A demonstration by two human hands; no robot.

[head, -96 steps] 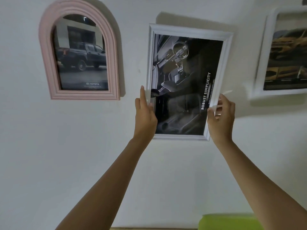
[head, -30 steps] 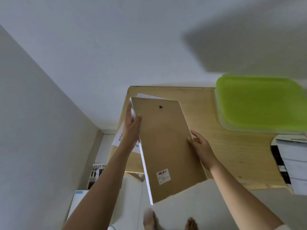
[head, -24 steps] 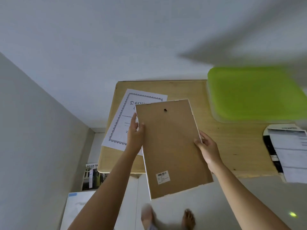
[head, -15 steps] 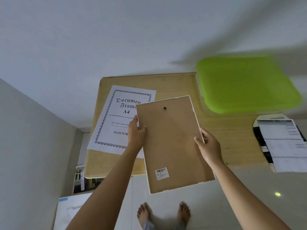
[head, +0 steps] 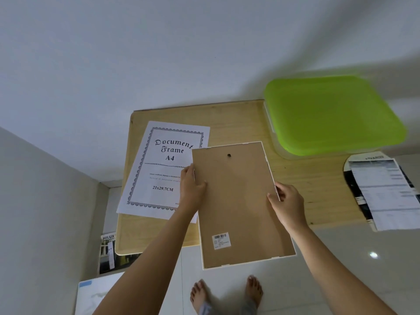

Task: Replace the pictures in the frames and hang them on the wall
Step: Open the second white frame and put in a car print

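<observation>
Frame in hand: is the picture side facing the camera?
No, the frame shows its brown backing board with a hanging hole and barcode sticker, held by the left hand and right hand.

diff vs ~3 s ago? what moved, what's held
The white frame came off the wall, was turned brown back up and brought down over the wooden table. Unchanged: left hand and right hand grip its side edges.

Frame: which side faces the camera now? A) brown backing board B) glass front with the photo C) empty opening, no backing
A: the frame shows its brown backing, with a hanging hole near the top and a barcode sticker near the bottom, held at its side edges by the left hand and right hand.
</observation>
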